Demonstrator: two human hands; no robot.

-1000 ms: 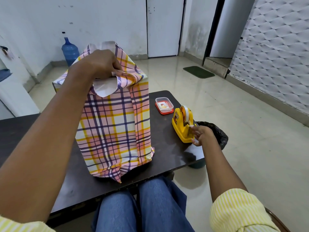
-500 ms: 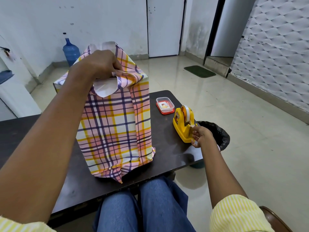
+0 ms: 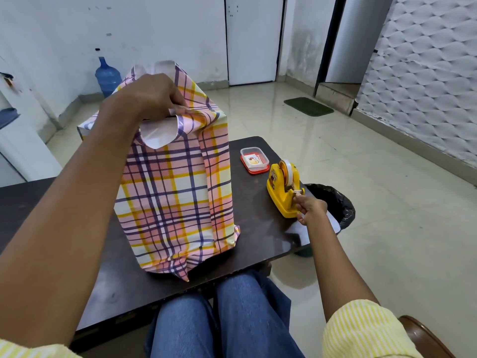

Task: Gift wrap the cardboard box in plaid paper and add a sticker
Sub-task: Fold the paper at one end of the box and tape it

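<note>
A tall box covered in pink, yellow and purple plaid paper (image 3: pixel 175 187) stands upright on the dark table (image 3: pixel 260 228). My left hand (image 3: pixel 147 96) grips the folded paper flaps on the box's top; a white underside flap curls out below my fingers. To the right, a yellow tape dispenser (image 3: pixel 281 189) with a white tape roll sits near the table's right edge. My right hand (image 3: pixel 309 209) pinches the tape end at the dispenser's cutter. The cardboard itself is hidden under the paper.
A small clear container with a red base (image 3: pixel 254 160) holding stickers sits behind the dispenser. A black-lined bin (image 3: pixel 335 205) stands on the floor right of the table. My knees in jeans are under the front edge. A blue water jug (image 3: pixel 107 76) stands by the far wall.
Almost nothing has moved. My right hand stays at the dispenser's cutter with only a slight shift; my left hand keeps holding the paper on the box top.
</note>
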